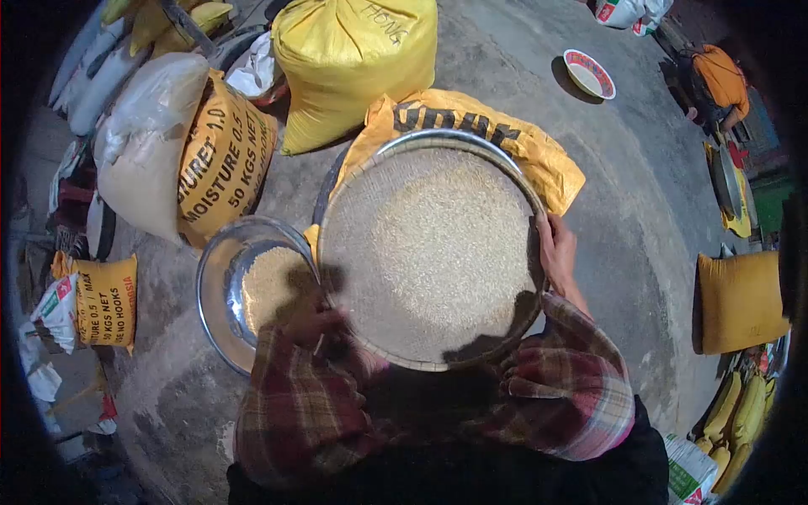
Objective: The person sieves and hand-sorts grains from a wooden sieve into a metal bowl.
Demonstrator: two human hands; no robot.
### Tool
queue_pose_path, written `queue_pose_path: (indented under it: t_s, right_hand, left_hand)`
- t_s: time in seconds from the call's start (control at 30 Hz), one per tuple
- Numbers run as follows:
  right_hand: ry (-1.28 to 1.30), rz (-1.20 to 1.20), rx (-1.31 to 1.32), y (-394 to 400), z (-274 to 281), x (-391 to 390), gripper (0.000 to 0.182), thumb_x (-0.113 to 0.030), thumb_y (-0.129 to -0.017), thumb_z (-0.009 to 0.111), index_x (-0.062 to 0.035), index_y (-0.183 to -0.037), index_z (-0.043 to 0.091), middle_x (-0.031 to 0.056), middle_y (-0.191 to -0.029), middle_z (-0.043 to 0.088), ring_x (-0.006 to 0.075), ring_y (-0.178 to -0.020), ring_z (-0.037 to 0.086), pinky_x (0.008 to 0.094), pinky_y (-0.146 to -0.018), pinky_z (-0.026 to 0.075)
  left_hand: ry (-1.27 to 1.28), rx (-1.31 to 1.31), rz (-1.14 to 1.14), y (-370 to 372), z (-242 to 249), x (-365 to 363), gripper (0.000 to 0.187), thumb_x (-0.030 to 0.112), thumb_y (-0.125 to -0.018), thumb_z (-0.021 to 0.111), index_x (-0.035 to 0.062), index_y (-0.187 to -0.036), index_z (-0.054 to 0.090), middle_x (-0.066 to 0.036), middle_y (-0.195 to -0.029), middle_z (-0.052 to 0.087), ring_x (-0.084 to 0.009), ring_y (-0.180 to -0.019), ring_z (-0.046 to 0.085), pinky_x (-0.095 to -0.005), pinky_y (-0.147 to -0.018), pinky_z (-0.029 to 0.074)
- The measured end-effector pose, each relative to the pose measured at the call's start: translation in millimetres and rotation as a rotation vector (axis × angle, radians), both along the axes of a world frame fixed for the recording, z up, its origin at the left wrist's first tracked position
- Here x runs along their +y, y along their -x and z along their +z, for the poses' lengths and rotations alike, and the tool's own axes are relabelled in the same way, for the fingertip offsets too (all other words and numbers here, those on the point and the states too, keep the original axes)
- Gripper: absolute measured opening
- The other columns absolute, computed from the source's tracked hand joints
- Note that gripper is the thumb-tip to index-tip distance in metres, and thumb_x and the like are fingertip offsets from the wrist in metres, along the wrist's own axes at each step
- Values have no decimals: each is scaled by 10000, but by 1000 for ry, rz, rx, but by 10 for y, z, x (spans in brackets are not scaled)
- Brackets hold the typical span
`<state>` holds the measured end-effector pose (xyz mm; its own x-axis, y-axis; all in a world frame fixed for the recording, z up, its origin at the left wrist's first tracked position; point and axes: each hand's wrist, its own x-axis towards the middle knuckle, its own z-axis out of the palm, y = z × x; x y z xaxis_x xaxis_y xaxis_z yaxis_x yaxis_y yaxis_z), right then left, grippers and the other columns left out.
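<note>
A round woven sieve (347, 210) with pale grain (454, 244) spread over its mesh is in front of me. My right hand (559, 257) grips its right rim, fingers along the outside. At the lower left rim is my left hand (316, 326), partly in shadow, closed on the sieve's edge. Just left of the sieve stands a shiny metal basin (220, 290) with finer tan grain (269, 286) in it. Behind the sieve's far edge shows another metal rim (471, 137), mostly hidden, over a yellow printed sack (539, 164).
A full yellow sack (358, 71) stands beyond the sieve, with an open printed sack (227, 151) to its left. A red-rimmed bowl (589, 74) lies farther right on the concrete floor (623, 194). Another person (715, 84) is at upper right, above a tan sack (739, 303).
</note>
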<state>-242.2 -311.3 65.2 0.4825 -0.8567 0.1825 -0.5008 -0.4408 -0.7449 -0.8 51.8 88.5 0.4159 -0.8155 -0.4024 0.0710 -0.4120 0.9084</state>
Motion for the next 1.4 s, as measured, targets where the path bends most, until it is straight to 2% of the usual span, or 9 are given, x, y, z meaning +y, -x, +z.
queue_pose_path:
  t_s: [0.1,0.3,0.37,0.4,0.53,0.87,0.97,1.07,1.4]
  right_hand:
    - [-28,-19,98,-68,104,-40,327,-288,-868,502,24,-924,581,218,-706,586,290,-632,589,371,-595,440]
    - [7,-102,-138,-150,568,74,285,-259,-891,473,8,-888,574,217,-684,562,298,-538,490,325,-557,422]
    - [98,-93,-82,-185,299,27,303,-286,-892,462,-2,-877,569,224,-708,573,342,-575,532,354,-577,435]
    - [72,-87,70,-177,192,-21,331,-318,-889,453,-7,-875,564,234,-743,580,384,-661,573,396,-604,440]
    - [-20,-44,172,-38,43,-11,360,-338,-879,461,-3,-935,580,233,-764,589,383,-716,592,411,-627,442]
    - [84,-64,-56,-68,344,16,288,-250,-895,466,13,-971,554,217,-714,573,287,-616,579,349,-568,432]
    - [98,-48,162,-46,137,-57,301,-277,-883,467,6,-941,555,234,-746,581,408,-682,578,445,-575,435]
    - [113,-16,336,-27,115,-7,283,-274,-878,465,-6,-929,544,232,-724,583,416,-660,571,465,-573,438]
    - [339,67,595,-230,-86,-219,201,-219,-837,474,-18,-835,471,203,-741,584,383,-640,586,480,-556,454]
  left_hand:
    - [-296,370,67,-62,88,-21,503,108,-779,613,22,-1224,395,-58,-1033,524,-161,-903,517,-313,-777,448]
    - [286,201,108,-74,223,-44,533,89,-761,616,12,-1227,370,-81,-1126,503,-192,-989,514,-335,-861,420]
    - [246,69,138,-252,-458,147,473,92,-763,610,9,-1183,407,-60,-1079,520,-177,-964,518,-324,-819,434]
    - [-195,83,96,-236,-65,-161,439,78,-771,595,23,-1170,420,-47,-1042,523,-157,-904,531,-302,-767,446]
    - [-241,154,151,-152,-16,-150,458,75,-776,592,32,-1192,405,-37,-988,529,-139,-843,536,-287,-711,454]
    - [216,3,98,-14,252,-80,501,91,-778,593,31,-1231,390,-71,-1062,532,-162,-933,530,-291,-795,444]
    - [-40,-119,124,-78,114,-239,426,123,-747,628,23,-1128,467,-64,-961,546,-182,-854,555,-322,-751,461]
    - [-229,97,124,-50,108,-319,380,140,-744,627,16,-1073,484,-80,-909,548,-201,-732,580,-335,-634,483]
    - [-458,-299,-74,-289,71,-671,259,194,-744,557,-26,-881,543,-135,-692,582,-206,-632,598,-336,-519,476]
